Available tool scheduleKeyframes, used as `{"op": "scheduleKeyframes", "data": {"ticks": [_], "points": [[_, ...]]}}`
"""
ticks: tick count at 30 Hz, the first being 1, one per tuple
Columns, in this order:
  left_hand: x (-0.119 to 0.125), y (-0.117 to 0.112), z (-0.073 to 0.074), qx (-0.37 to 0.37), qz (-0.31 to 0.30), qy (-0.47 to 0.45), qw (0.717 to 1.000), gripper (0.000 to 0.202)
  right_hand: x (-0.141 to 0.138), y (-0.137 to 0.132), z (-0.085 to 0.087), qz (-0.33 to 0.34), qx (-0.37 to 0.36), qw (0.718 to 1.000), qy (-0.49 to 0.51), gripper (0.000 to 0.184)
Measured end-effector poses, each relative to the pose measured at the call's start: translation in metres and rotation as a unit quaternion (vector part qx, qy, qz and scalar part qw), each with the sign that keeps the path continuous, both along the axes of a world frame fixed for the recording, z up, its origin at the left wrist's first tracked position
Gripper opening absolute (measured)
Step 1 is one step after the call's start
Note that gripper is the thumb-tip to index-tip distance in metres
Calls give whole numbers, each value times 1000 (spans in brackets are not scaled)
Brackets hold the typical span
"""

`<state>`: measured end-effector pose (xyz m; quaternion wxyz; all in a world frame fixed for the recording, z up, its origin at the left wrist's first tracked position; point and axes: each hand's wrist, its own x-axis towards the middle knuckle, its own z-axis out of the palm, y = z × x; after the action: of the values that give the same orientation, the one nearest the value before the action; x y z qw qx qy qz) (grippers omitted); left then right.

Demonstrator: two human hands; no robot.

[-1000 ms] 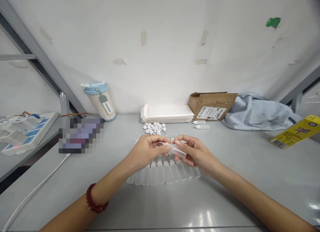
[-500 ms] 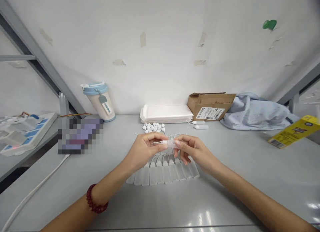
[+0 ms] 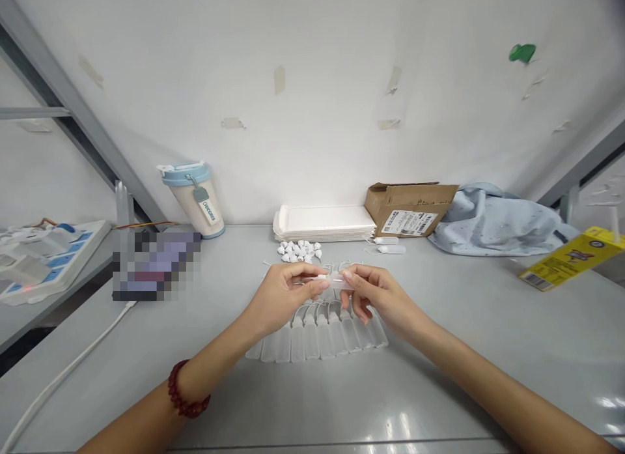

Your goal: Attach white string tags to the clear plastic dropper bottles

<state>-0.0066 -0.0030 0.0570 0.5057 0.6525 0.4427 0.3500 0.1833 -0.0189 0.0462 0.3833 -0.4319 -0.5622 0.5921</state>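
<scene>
Between my hands lies a small translucent bottle (image 3: 338,281), held sideways above the table. My left hand (image 3: 291,286) pinches its white neck end, where a cap seems to sit; the fingers partly cover it. The bottle's body is gripped between thumb and fingers of my right hand (image 3: 370,286), the lower fingers curled loosely. Just below is a row of similar frosted bottles (image 3: 312,342) with white tops and thin looped cords, lying side by side. A pile of small white caps (image 3: 299,251) sits behind my left hand.
At the back stand stacked white trays (image 3: 327,223), a cardboard box (image 3: 413,210) and a crumpled light-blue cloth (image 3: 498,219). Two more bottles (image 3: 390,249) lie before the box. A tumbler (image 3: 195,200) and a blurred-out device (image 3: 161,268) are left; a yellow carton (image 3: 571,258) is right.
Both hands stay almost in place, still on the same bottle, with only slight finger shifts. The view has moved a little.
</scene>
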Motion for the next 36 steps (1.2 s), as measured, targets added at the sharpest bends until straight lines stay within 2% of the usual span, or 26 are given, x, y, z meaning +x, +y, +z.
{"op": "scheduleKeyframes", "data": {"ticks": [5, 9, 15, 19, 22, 24, 29, 36], "points": [[-1, -1, -1, 22, -16, -15, 1000, 25, 2, 0, -1, 5, 2, 1000, 3, 36], [0, -1, -2, 8, -3, 23, 1000, 29, 1, 0, -1, -3, -1, 1000, -1, 39], [0, -1, -3, 23, -30, 43, 998, 26, 1, 1, -1, -5, -10, 1000, -5, 41], [1, -3, -3, 104, -11, 74, 992, 17, 2, 1, -2, -2, -14, 1000, -8, 44], [1, -5, -5, 197, -4, 101, 975, 11, 2, 1, -2, -3, -24, 1000, -8, 46], [1, -5, -6, 231, -2, 115, 966, 11, 1, 1, -2, -8, -25, 1000, -5, 46], [3, -5, -5, 199, -2, 114, 973, 19, 1, 1, -2, -17, -22, 1000, -6, 43], [5, -9, -3, 193, -50, 159, 967, 25, 0, 1, -2, -29, -20, 999, -25, 42]]}}
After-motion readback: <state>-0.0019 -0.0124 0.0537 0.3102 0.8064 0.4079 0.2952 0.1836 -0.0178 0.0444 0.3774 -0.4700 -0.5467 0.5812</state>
